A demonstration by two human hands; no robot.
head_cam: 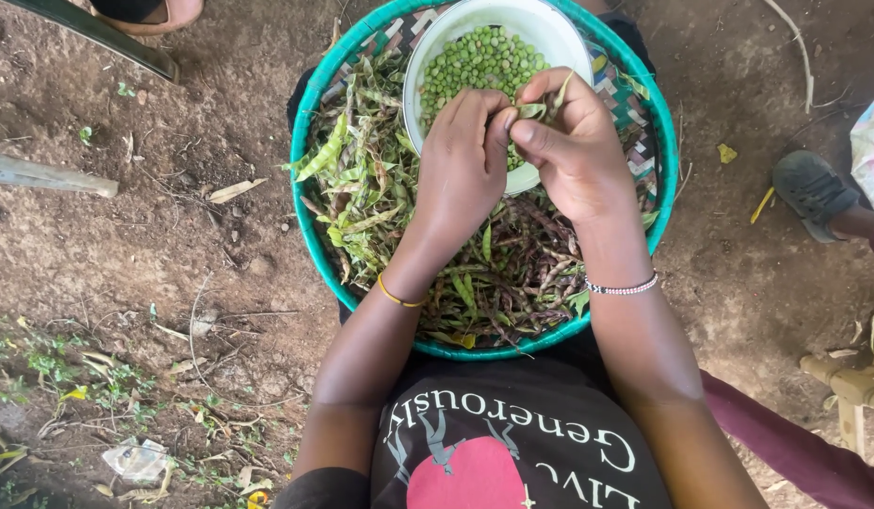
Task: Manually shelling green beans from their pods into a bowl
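Brown dirt is being seen all around, with dry leaves on it. Green and purple pods are being kept in a green basket [310, 226] on the lap. Shelled peas [475, 61] are being kept in a white bowl [541, 24] inside it. One pod [534, 109] is being pinched over the bowl by the left hand [463, 165] and the right hand [574, 151], both closed on it.

Left hand [463, 151], right hand [571, 151] fingertips pinched together; forearms extended forward
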